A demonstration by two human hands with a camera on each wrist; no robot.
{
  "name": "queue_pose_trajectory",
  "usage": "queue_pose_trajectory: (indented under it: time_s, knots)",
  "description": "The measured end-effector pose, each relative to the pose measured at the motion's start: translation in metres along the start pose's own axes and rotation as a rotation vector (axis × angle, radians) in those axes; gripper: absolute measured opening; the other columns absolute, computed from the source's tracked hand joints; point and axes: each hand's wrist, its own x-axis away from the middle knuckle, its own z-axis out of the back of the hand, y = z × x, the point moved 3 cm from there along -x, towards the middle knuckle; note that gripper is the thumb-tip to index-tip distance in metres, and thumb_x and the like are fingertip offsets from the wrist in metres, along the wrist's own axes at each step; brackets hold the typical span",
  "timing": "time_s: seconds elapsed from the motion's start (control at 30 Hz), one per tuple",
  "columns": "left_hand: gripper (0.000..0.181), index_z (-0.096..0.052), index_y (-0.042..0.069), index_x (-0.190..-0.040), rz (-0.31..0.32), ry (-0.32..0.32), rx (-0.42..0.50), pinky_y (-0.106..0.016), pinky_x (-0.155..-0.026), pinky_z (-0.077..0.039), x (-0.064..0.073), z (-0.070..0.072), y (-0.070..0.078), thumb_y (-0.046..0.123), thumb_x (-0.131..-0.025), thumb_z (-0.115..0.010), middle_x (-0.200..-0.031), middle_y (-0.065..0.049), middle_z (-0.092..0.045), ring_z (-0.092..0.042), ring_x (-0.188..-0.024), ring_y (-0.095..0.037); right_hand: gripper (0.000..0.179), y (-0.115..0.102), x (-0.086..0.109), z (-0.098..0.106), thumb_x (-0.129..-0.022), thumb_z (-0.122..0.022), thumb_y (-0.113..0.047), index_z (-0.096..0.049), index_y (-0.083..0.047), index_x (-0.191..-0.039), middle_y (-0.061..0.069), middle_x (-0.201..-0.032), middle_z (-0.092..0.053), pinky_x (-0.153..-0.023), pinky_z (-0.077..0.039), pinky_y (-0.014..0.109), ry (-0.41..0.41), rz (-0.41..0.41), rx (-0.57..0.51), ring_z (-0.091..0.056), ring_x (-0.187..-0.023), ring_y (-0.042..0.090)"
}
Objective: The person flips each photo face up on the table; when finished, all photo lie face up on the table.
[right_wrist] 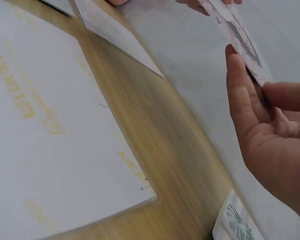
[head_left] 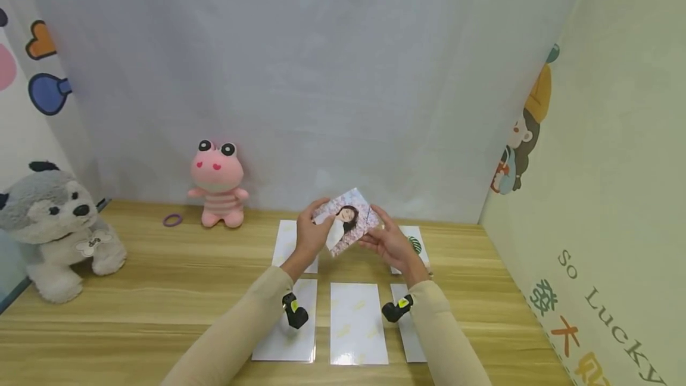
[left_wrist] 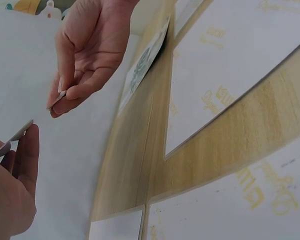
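Observation:
A photo (head_left: 348, 222) of a dark-haired person in white against pink blossom is held up, tilted, above the table's back edge. My left hand (head_left: 312, 232) grips its left side, thumb on the front. The right hand (head_left: 391, 240) pinches its right side between thumb and fingers. In the right wrist view the photo (right_wrist: 237, 37) is seen nearly edge-on, with the right hand (right_wrist: 275, 125) at its lower end. The left wrist view shows the left hand (left_wrist: 15, 195) and the right hand (left_wrist: 92, 50) on opposite ends of the thin photo, whose middle is hard to make out.
White sheets with faint yellow print, including one sheet (head_left: 358, 323) in the middle, lie in rows on the wooden table (head_left: 471, 302). A card with a green leaf print (head_left: 415, 246) is at back right. A pink plush (head_left: 218, 186), purple ring (head_left: 172, 220) and grey plush dog (head_left: 59, 231) are left.

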Motion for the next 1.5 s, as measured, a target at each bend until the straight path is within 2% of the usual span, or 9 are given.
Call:
queue_pose_trajectory:
  time_s: [0.13, 0.23, 0.37, 0.53, 0.6, 0.8, 0.97, 1.17, 1.5]
  knots:
    - [0.041, -0.065, 0.005, -0.128, 0.017, 0.007, 0.011, -0.026, -0.074, -0.049, 0.002, -0.001, 0.001, -0.001, -0.088, -0.069, -0.140, -0.015, -0.059, -0.051, -0.127, -0.031, 0.072, 0.002, 0.001, -0.001, -0.103, -0.035, 0.007, -0.003, -0.019, -0.162, 0.007, -0.097, -0.064, -0.084, -0.058, 0.026, 0.004, 0.009, -0.011, -0.071, -0.082, 0.012]
    - [0.042, -0.065, 0.005, -0.129, 0.026, 0.007, 0.009, -0.019, -0.058, -0.043, 0.003, -0.001, 0.001, -0.001, -0.088, -0.069, -0.139, -0.017, -0.059, -0.056, -0.095, -0.020, 0.071, 0.003, 0.001, 0.000, -0.103, -0.035, 0.007, -0.005, -0.018, -0.162, 0.007, -0.096, -0.062, -0.083, -0.058, 0.026, 0.022, 0.006, 0.002, -0.071, -0.080, 0.012]
    - [0.044, -0.064, 0.006, -0.132, 0.062, -0.015, 0.018, -0.017, -0.051, -0.037, 0.004, -0.001, 0.001, 0.001, -0.088, -0.068, -0.142, -0.018, -0.057, -0.037, -0.058, -0.008, 0.070, 0.004, 0.002, 0.001, -0.103, -0.035, 0.007, -0.007, -0.019, -0.162, 0.007, -0.091, -0.060, -0.084, -0.058, 0.026, 0.049, -0.001, 0.028, -0.070, -0.078, 0.011]
    - [0.046, -0.064, 0.005, -0.132, 0.092, -0.045, 0.030, -0.019, -0.072, -0.048, 0.005, -0.001, 0.000, 0.001, -0.087, -0.067, -0.143, -0.017, -0.057, -0.063, -0.095, -0.020, 0.071, 0.003, 0.005, 0.002, -0.102, -0.037, 0.009, -0.012, -0.019, -0.162, 0.006, -0.082, -0.056, -0.082, -0.059, 0.027, 0.083, -0.015, 0.072, -0.068, -0.072, 0.010]
    - [0.047, -0.063, 0.004, -0.133, 0.113, -0.064, 0.047, -0.020, -0.081, -0.049, 0.006, 0.000, -0.002, -0.001, -0.087, -0.065, -0.143, -0.017, -0.057, -0.058, -0.117, -0.027, 0.072, 0.001, 0.006, 0.003, -0.101, -0.038, 0.010, -0.013, -0.019, -0.162, 0.006, -0.082, -0.057, -0.081, -0.059, 0.027, 0.091, -0.022, 0.099, -0.068, -0.072, 0.010]
    - [0.050, -0.059, 0.002, -0.136, 0.177, -0.140, 0.091, -0.019, -0.064, -0.050, 0.008, 0.001, -0.008, -0.007, -0.087, -0.063, -0.124, -0.027, -0.064, -0.062, -0.088, -0.017, 0.070, -0.006, 0.006, 0.009, -0.100, -0.043, 0.009, -0.018, -0.016, -0.161, 0.004, -0.074, -0.060, -0.078, -0.060, 0.030, 0.110, -0.021, 0.235, -0.067, -0.071, 0.010]
    - [0.064, -0.049, 0.002, -0.146, 0.153, -0.305, 0.047, -0.022, -0.057, -0.052, 0.008, 0.000, -0.008, -0.014, -0.085, -0.061, -0.107, -0.030, -0.067, -0.062, -0.069, -0.011, 0.068, -0.015, 0.006, 0.017, -0.098, -0.046, 0.012, -0.026, -0.012, -0.158, 0.003, -0.072, -0.062, -0.074, -0.061, 0.032, 0.114, -0.004, 0.354, -0.065, -0.067, 0.011]
    - [0.084, -0.033, 0.017, -0.157, 0.095, -0.504, -0.066, -0.020, -0.047, -0.040, 0.004, -0.001, -0.001, -0.015, -0.083, -0.056, -0.130, -0.030, -0.054, -0.045, -0.049, -0.008, 0.059, -0.022, 0.006, 0.019, -0.099, -0.050, 0.008, -0.034, -0.007, -0.154, 0.003, -0.070, -0.062, -0.068, -0.059, 0.034, 0.057, 0.011, 0.457, -0.064, -0.064, 0.013]
    - [0.074, -0.036, 0.000, -0.152, -0.014, -0.551, -0.227, -0.020, -0.050, -0.038, 0.000, -0.001, 0.007, -0.013, -0.082, -0.056, -0.144, -0.032, -0.045, -0.043, -0.056, -0.010, 0.052, -0.024, 0.003, 0.010, -0.099, -0.048, 0.006, -0.040, -0.004, -0.150, -0.001, -0.072, -0.059, -0.063, -0.056, 0.028, -0.030, 0.028, 0.566, -0.060, -0.062, 0.010]
